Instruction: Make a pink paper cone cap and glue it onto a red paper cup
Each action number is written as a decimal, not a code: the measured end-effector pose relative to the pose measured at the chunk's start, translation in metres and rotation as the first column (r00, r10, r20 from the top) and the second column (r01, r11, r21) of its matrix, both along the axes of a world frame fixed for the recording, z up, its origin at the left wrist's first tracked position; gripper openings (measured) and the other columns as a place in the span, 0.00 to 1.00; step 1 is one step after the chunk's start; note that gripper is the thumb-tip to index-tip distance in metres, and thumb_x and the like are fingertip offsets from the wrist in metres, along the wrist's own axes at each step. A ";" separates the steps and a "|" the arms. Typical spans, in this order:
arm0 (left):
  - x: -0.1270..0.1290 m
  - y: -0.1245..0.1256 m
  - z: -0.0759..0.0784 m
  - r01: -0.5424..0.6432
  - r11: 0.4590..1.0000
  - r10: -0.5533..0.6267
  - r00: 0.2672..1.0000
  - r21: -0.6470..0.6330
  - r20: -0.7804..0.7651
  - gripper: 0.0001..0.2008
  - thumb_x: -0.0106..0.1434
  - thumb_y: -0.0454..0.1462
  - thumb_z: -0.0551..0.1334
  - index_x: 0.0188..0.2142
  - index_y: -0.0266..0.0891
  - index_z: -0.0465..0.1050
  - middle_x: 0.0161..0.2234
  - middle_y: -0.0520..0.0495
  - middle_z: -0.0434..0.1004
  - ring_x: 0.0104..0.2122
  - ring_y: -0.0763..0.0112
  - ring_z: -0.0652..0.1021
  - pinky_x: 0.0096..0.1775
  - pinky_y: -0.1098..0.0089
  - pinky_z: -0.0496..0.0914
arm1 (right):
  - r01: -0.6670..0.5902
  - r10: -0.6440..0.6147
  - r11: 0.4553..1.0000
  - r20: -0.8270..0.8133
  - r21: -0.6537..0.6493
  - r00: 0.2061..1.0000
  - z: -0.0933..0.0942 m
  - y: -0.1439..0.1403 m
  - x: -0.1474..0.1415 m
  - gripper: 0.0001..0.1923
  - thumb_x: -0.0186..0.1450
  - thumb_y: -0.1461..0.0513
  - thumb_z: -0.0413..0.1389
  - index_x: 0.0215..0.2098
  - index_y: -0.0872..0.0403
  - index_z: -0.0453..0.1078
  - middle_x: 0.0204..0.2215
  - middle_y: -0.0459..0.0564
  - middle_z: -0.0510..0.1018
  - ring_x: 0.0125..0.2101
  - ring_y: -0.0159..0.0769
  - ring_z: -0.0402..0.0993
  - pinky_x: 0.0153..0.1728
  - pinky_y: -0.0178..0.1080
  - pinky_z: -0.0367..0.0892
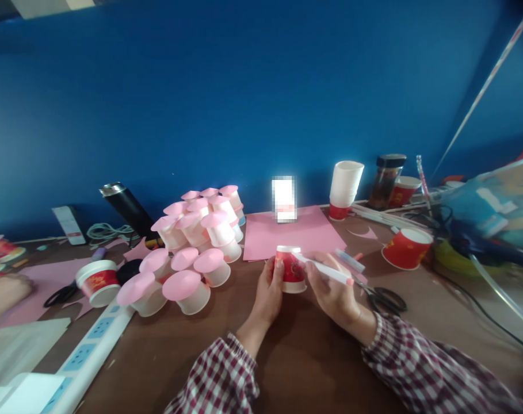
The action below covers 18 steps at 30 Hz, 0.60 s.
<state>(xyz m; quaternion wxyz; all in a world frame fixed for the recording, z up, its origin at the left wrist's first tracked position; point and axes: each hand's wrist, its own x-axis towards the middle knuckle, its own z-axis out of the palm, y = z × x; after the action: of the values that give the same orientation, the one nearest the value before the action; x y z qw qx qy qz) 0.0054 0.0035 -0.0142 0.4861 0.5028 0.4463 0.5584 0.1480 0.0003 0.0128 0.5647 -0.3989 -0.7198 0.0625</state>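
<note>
My left hand (270,287) is closed round the left side of a red and white paper cup (293,270) low over the brown table. In my right hand (336,296) is a white marker pen (330,272) with a pinkish-orange end. Its tip points left and meets or nearly meets the upper part of the cup; which, I cannot tell. Behind the cup lie sheets of pink paper (261,236). Black-handled scissors (386,299) rest beside my right wrist, and another pale marker (350,260) lies just beyond my right hand.
Several white cups topped with pink paper cones (181,284) stand to the left. A power strip (92,339), black bottle (129,210) and another person's hand (8,293) are farther left. On the right are stacked cups (346,184), a jar (386,181) and a red cup (405,250).
</note>
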 end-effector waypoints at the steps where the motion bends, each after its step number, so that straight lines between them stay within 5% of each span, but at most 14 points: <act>1: 0.000 0.000 0.001 -0.001 1.000 0.001 1.000 -0.002 -0.005 0.20 0.64 0.49 0.53 0.45 0.36 0.70 0.44 0.40 0.75 0.46 0.59 0.74 0.48 0.63 0.67 | -0.004 0.004 1.000 0.002 -0.001 1.000 0.000 0.000 0.000 0.11 0.69 0.58 0.45 0.39 0.52 0.68 0.30 0.52 0.76 0.28 0.38 0.74 0.29 0.40 0.74; 18: -0.001 0.000 0.005 -0.018 1.000 0.019 0.999 -0.023 0.040 0.21 0.64 0.49 0.53 0.44 0.34 0.71 0.43 0.40 0.77 0.43 0.60 0.75 0.46 0.64 0.67 | -0.034 0.033 0.999 -0.059 -0.016 0.998 0.008 -0.005 0.000 0.11 0.69 0.58 0.46 0.36 0.53 0.68 0.25 0.50 0.74 0.23 0.35 0.70 0.24 0.38 0.71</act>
<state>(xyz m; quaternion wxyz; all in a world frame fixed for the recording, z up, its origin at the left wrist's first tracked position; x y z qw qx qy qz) 0.0048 0.0033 -0.0089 0.4956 0.4818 0.4472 0.5677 0.1483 -0.0045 0.0208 0.5809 -0.3897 -0.7090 0.0896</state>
